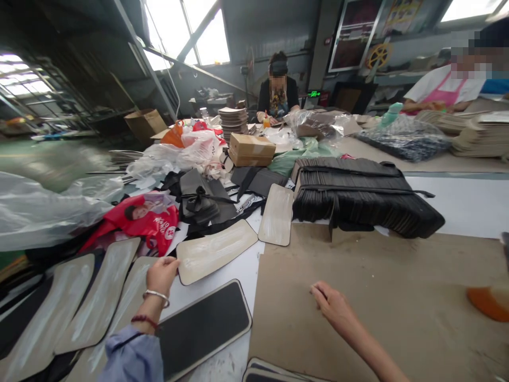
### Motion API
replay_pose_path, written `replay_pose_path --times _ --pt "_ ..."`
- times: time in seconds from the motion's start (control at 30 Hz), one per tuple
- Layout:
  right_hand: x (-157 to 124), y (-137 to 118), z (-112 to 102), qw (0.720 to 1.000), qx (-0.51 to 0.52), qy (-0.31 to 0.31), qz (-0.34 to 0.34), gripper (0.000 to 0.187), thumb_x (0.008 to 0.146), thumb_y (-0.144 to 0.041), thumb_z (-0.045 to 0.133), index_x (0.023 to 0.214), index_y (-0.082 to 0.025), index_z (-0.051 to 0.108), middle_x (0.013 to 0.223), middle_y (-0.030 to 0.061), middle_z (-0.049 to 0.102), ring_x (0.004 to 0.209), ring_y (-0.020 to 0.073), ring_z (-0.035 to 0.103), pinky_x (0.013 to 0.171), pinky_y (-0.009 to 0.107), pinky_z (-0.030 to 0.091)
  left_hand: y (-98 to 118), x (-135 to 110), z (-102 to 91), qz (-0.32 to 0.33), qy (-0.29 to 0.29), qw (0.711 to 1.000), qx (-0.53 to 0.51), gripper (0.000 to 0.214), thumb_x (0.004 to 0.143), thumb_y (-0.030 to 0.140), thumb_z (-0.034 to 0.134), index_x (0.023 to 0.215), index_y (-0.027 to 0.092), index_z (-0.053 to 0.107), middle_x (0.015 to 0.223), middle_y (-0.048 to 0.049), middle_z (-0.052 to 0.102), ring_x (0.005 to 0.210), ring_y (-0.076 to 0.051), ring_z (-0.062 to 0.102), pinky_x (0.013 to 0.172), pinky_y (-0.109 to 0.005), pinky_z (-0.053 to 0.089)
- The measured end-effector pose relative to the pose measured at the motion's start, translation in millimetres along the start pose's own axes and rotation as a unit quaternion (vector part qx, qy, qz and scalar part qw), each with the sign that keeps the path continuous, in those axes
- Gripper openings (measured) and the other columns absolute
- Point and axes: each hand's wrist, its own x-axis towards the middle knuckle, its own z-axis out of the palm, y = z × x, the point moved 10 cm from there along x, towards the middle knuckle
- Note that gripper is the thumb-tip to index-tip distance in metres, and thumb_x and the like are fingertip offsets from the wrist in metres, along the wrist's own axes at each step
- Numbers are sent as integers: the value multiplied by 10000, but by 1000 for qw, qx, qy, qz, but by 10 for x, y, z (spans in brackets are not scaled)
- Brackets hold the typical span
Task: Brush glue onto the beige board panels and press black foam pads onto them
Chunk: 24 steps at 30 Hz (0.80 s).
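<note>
My left hand (161,276) has its fingers curled at the near edge of a beige curved panel (214,250) smeared with glue, and seems to pinch that edge. Just below my wrist a black flat panel (202,328) with a pale rim lies on the white table. My right hand (332,303) rests knuckles-up on a brown cardboard sheet (377,302), fingers folded under, and nothing shows in it. Another glued beige panel (277,214) lies farther out.
Several glued beige panels (99,302) fan out at the left. A tied bundle of black pieces (358,196) sits ahead, with a cardboard box (251,148), plastic bags and a red bag (145,217) beyond. An orange object (489,301) is at the right edge. Two people work at the far side.
</note>
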Motion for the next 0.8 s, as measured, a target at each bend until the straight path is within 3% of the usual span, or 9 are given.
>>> replay_pose_path --times 0.07,0.17,0.27,0.37,0.53,0.63,0.7,0.8 --pt "41 -54 40 999 27 -17 -3 344 772 -491 281 675 -224 475 535 -10 519 521 154 515 546 253 369 445 -194 -130 30 -30 998 -56 199 514 330 597 626 176 539 528 24 567 521 -140 529 513 -249 440" --pt "64 -111 67 998 59 -35 -7 357 764 -508 291 670 -221 482 532 -15 519 507 146 514 531 247 377 1299 -677 -234 117 -97 985 -85 224 540 350 621 656 168 561 574 30 583 550 -112 515 532 -219 416" --pt "25 -48 -25 996 87 -36 -2 379 746 -537 301 674 -219 493 523 -20 511 495 143 510 519 246 383 1946 -1224 -152 148 -175 965 -127 213 554 339 639 649 161 567 576 28 576 553 -105 516 526 -211 409" --pt "-50 247 -269 993 112 -17 24 410 702 -581 334 688 -218 525 506 -21 509 473 146 505 504 252 393 2342 -1696 78 150 -248 943 -163 193 565 326 641 640 163 569 566 20 572 531 -103 506 490 -209 392" --pt "-286 1136 -961 988 107 43 105 445 592 -618 412 687 -216 578 498 15 547 480 183 527 488 286 412 2823 -2333 505 174 -346 902 -192 122 590 242 642 615 149 567 552 27 550 506 -73 463 467 -189 357" --pt "-590 1553 -1443 984 69 82 145 432 599 -588 430 729 -207 585 570 45 585 538 202 556 532 307 425 3003 -2557 646 190 -354 888 -224 94 600 177 640 624 127 565 562 41 545 507 -48 455 480 -167 345" --pt "-790 1711 -1685 980 58 103 161 428 634 -565 423 781 -197 585 642 75 602 585 205 563 563 315 429 2956 -2578 791 172 -351 886 -249 90 604 139 634 645 114 558 576 50 540 516 -35 463 503 -157 351" --pt "-1039 1870 -1801 974 54 106 194 426 675 -536 410 840 -178 574 699 114 605 600 199 555 575 323 432 2525 -2525 1198 95 -360 891 -259 111 611 130 634 670 104 543 578 55 527 514 -32 473 521 -164 374"
